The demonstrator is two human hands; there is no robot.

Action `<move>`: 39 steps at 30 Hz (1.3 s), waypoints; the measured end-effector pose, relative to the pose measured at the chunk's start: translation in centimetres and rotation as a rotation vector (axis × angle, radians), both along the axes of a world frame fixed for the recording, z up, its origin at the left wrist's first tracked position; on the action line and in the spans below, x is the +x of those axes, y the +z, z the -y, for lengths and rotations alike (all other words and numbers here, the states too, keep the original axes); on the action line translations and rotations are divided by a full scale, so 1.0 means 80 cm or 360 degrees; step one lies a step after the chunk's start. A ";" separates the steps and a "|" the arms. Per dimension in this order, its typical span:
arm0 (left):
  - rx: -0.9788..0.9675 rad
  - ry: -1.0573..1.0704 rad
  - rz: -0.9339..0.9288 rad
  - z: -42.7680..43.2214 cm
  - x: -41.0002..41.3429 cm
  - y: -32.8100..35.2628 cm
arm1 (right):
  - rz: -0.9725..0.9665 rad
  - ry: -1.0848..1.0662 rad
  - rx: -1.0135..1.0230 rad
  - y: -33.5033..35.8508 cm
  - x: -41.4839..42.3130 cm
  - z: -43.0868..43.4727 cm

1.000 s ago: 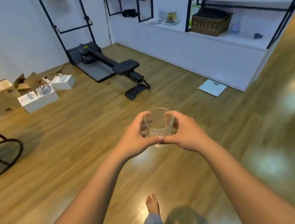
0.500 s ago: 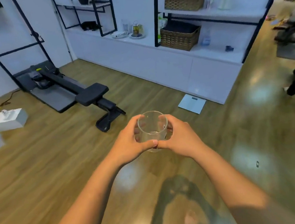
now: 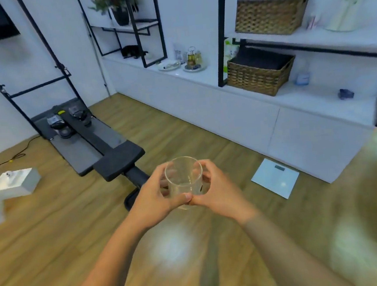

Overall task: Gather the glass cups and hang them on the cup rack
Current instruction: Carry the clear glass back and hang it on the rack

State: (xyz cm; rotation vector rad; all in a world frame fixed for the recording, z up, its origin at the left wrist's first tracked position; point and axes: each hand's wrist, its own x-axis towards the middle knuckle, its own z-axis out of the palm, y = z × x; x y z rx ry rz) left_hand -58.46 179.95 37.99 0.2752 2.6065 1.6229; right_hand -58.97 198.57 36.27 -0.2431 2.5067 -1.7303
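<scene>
Clear glass cup (image 3: 185, 184) is being carried upright above the wooden floor (image 3: 54, 234), cradled between left hand (image 3: 152, 197) and right hand (image 3: 219, 191), fingers clamped round its wall, best kept level until a rack is showing.

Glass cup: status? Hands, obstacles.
Left hand and right hand both shut on glass cup. Cup upright, carried above floor. Rowing machine ahead-left. Cup rack not identifiable.
</scene>
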 end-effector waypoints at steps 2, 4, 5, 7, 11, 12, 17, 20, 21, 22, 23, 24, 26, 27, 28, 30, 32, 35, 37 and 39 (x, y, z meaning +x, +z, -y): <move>0.0050 0.0010 0.0014 -0.011 -0.063 -0.003 | -0.0001 0.0023 -0.0018 -0.001 -0.065 -0.010; 0.0080 -0.0011 0.0013 -0.023 -0.130 -0.013 | 0.0013 0.0009 -0.0043 -0.009 -0.131 -0.018; 0.0089 -0.0023 0.0012 -0.027 -0.165 -0.020 | 0.0025 -0.0005 -0.0043 -0.015 -0.165 -0.021; 0.0126 -0.0051 0.0028 -0.033 -0.238 -0.033 | 0.0036 -0.0032 -0.0040 -0.025 -0.235 -0.025; 0.0238 -0.0138 0.0102 -0.025 -0.391 -0.038 | 0.0058 -0.0126 -0.0009 -0.031 -0.372 -0.020; 0.0246 -0.0149 0.0126 -0.022 -0.428 -0.033 | 0.0071 -0.0149 0.0001 -0.028 -0.404 -0.018; 0.0350 -0.0140 0.0178 -0.016 -0.591 -0.009 | 0.0114 -0.0242 -0.0045 -0.004 -0.559 -0.014; 0.0440 -0.0063 0.0187 -0.005 -0.687 -0.008 | 0.0138 -0.0236 -0.0137 0.003 -0.665 -0.002; 0.0460 -0.0042 0.0177 0.000 -0.719 -0.009 | 0.0142 -0.0217 -0.0173 0.003 -0.700 0.004; 0.0473 -0.0019 0.0164 0.005 -0.751 -0.011 | 0.0149 -0.0199 -0.0200 0.000 -0.735 0.010; 0.0484 0.0002 0.0151 0.010 -0.782 -0.013 | 0.0153 -0.0185 -0.0220 -0.004 -0.770 0.016; 0.0489 0.0022 0.0140 0.015 -0.816 -0.017 | 0.0156 -0.0177 -0.0241 -0.010 -0.808 0.021; 0.0478 0.0049 0.0135 0.027 -0.884 -0.025 | 0.0167 -0.0164 -0.0287 -0.022 -0.885 0.030; 0.0463 0.0076 0.0128 0.033 -0.918 -0.028 | 0.0172 -0.0149 -0.0307 -0.026 -0.924 0.035; 0.0447 0.0118 0.0127 0.038 -0.953 -0.031 | 0.0185 -0.0124 -0.0326 -0.030 -0.965 0.039; 0.0442 0.0207 0.0141 0.047 -1.022 -0.029 | 0.0223 -0.0063 -0.0368 -0.030 -1.047 0.048; 0.0457 0.0277 0.0142 0.056 -1.084 -0.021 | 0.0254 0.0004 -0.0394 -0.023 -1.123 0.062; 0.0450 0.0369 0.0108 0.074 -1.175 -0.009 | 0.0257 0.0068 -0.0438 -0.010 -1.225 0.085; 0.0448 0.0378 0.0125 0.081 -1.234 -0.004 | 0.0236 0.0044 -0.0440 -0.006 -1.284 0.096; 0.0454 0.0342 0.0153 0.085 -1.295 -0.005 | 0.0240 0.0003 -0.0462 -0.008 -1.342 0.102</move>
